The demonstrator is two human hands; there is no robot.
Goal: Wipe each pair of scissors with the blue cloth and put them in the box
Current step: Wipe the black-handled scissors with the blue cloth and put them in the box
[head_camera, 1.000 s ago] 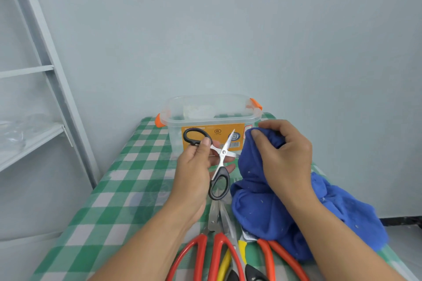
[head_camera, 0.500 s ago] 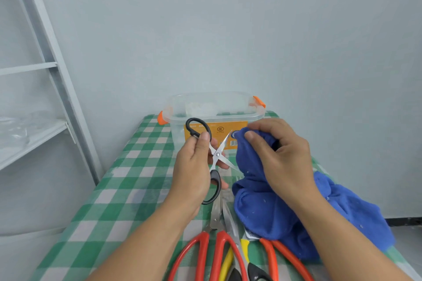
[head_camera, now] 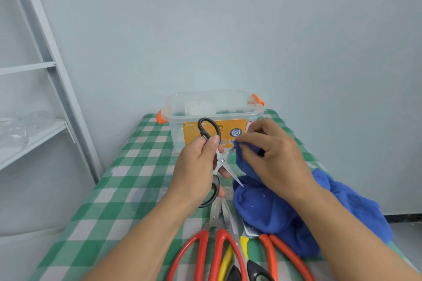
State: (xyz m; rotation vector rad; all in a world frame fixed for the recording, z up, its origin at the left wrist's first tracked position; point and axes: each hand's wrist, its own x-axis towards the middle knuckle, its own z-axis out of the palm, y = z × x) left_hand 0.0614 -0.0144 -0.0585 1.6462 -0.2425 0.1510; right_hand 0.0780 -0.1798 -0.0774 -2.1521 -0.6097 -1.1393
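My left hand has its fingers curled round the small steel scissors with black loop handles. The blades are spread open, above the counter and in front of the clear plastic box with orange clips. My right hand pinches a fold of the blue fleece cloth against the upper blade. I judge this is the wiping step. Next I must draw the cloth along each blade, away from the edge, then put this pair in the box. Several red-handled scissors lie on the counter, not yet wiped.

Left grip curled, thumb up, right grip pinching, forearms angled inward
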